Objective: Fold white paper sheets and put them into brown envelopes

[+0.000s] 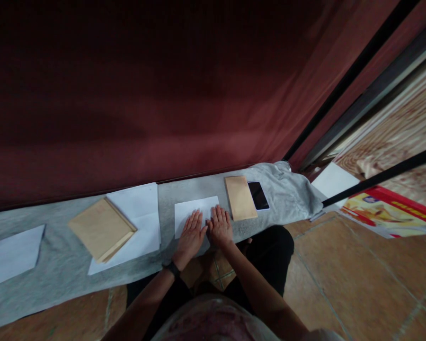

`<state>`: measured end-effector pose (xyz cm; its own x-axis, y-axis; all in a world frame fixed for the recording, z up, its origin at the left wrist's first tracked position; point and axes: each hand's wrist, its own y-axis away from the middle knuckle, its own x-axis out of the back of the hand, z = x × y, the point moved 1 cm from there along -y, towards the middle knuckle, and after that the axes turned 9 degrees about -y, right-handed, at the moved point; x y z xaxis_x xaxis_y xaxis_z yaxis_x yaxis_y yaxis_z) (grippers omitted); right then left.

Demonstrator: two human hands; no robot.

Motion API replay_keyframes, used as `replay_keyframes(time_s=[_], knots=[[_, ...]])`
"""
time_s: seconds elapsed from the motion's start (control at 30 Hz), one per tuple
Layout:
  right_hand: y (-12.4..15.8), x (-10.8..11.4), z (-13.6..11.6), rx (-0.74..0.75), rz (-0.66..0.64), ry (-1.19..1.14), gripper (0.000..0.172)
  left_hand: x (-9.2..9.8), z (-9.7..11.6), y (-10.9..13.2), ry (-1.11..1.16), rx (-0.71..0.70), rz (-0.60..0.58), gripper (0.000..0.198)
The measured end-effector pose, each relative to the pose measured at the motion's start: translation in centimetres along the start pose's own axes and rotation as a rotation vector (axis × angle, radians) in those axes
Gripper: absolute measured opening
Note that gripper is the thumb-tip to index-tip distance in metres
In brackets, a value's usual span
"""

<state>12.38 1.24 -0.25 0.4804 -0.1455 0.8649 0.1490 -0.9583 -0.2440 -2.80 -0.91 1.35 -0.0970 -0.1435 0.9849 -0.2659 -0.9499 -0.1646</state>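
A white sheet of paper (184, 213), looking folded to a small size, lies on the grey cloth before me. My left hand (191, 231) rests flat on it with the fingers stretched out. Beside it, my right hand (220, 226) also lies flat, over the paper's right edge, the thumbs close together. Just right of my right hand is a brown envelope (240, 198). A dark-screened phone (258, 195) sits against the envelope's right side. What lies under my palms is hidden.
Left of my hands, a stack of brown envelopes (99, 229) rests on larger white sheets (142, 213). Another white sheet (14, 255) lies farther left. The grey cloth (170, 189) covers a narrow bench along a dark red wall (163, 118). A colourful box (394, 213) stands right on the tiled floor.
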Motion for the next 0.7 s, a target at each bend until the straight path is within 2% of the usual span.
replay_keyframes(time_s=[0.1, 0.27, 0.7], knots=[[0.0, 0.1, 0.1, 0.01, -0.025, 0.014, 0.057, -0.7, 0.4, -1.9, 0.006, -0.051, -0.029, 0.061], [0.0, 0.1, 0.2, 0.026, -0.038, 0.031, 0.059, -1.7, -0.2, -3.3, -0.02, -0.105, -0.028, 0.059], [-0.4, 0.4, -0.1, -0.019, -0.064, -0.012, 0.058, -1.9, -1.4, -8.3, 0.011, -0.152, -0.054, 0.055]])
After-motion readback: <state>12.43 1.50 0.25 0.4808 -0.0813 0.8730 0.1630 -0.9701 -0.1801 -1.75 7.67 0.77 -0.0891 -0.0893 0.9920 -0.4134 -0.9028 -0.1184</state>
